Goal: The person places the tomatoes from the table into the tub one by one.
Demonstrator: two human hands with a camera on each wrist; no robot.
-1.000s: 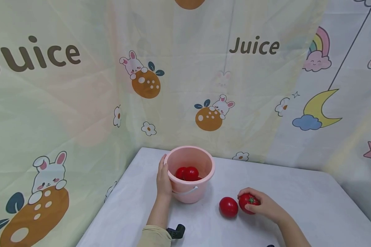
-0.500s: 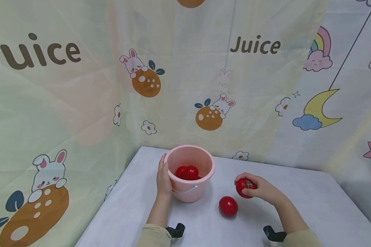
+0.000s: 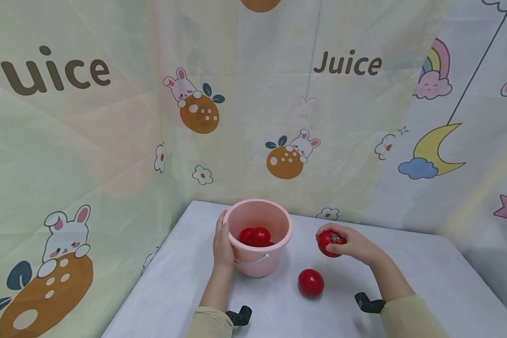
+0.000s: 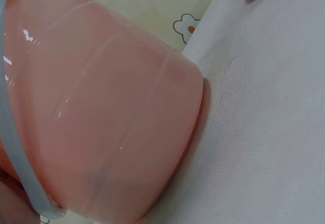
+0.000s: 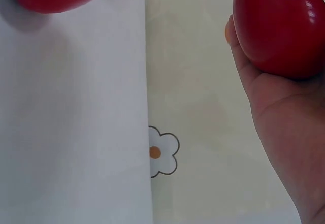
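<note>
A pink bucket (image 3: 259, 260) stands on the white table, with several red tomatoes (image 3: 259, 237) inside it. My left hand (image 3: 223, 246) rests against the bucket's left side, its fingers reaching up to the rim; in the left wrist view the bucket wall (image 4: 111, 107) and its grey handle (image 4: 15, 132) fill much of the frame. My right hand (image 3: 355, 244) holds a tomato (image 3: 330, 243) with a green stem top above the table, right of the bucket. Seen from the right wrist, this tomato (image 5: 279, 26) sits between fingers and palm. Another tomato (image 3: 311, 283) lies on the table in front.
The white table (image 3: 405, 263) reaches back to a patterned cloth wall (image 3: 236, 155), which also runs along the left and right sides. Black camera mounts (image 3: 240, 315) are worn at both wrists. The bucket stands near the table's back edge.
My right hand has lifted its tomato from beside the other one and carried it up and slightly left. The left hand and the bucket have stayed in place.
</note>
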